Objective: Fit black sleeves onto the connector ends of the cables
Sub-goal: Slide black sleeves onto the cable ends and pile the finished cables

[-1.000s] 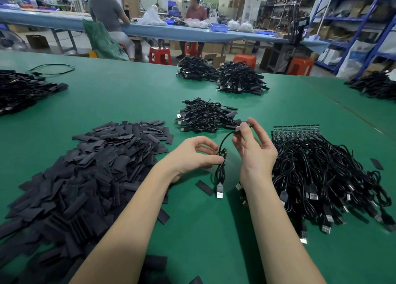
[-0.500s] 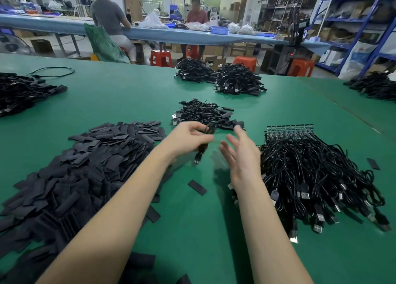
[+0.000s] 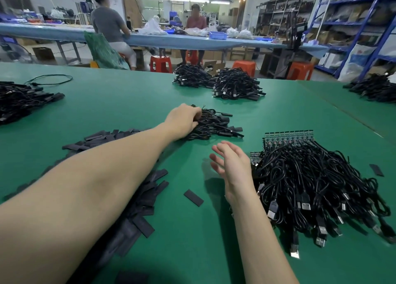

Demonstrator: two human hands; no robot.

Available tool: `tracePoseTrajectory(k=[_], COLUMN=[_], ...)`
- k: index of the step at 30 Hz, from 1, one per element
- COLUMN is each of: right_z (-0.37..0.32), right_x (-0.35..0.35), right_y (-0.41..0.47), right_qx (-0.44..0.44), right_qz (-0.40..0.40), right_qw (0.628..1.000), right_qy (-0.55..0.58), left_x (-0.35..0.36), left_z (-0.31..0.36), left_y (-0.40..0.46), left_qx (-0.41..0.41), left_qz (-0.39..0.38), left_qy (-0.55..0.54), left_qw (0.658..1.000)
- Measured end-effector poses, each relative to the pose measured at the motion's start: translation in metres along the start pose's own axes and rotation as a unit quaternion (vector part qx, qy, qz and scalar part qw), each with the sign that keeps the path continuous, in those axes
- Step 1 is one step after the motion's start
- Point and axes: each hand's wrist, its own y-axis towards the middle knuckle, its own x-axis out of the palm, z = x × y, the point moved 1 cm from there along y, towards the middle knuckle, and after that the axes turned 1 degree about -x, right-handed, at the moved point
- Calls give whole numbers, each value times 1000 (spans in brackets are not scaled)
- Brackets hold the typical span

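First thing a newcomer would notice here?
The black cable heap at near right, connector ends fanned toward the camera. Next, the sleeve pile at near left, partly under the left forearm. Between them the left hand reaches into a small cable pile at mid-table, and the right hand hovers open above the green table.

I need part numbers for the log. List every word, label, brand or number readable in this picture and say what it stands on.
None can be read.
Row of small circuit boards at the head of the big cable pile: any markings too small to read.
Boxes on the blue shelving: labels blurred.
White sack with blue print: blurred.
Black sleeves and USB plugs: no print visible.
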Motion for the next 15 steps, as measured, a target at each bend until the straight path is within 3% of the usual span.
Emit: tracePoseTrajectory(k=[7, 12, 15], right_z=[-1, -5, -11], right_x=[0, 1, 0], right_y=[-2, -5, -6], right_qx=[-3, 2, 0], right_qz=[-8, -7, -15], right_qw=[1000, 1000, 1000], right_qy=[-16, -6, -11], left_x=[14, 38, 43], left_z=[-1, -15, -17], left_y=[-5, -33, -35], left_qx=[28, 93, 69], left_qz=[51, 69, 65], left_qy=[32, 128, 126], left_qw=[998, 985, 987])
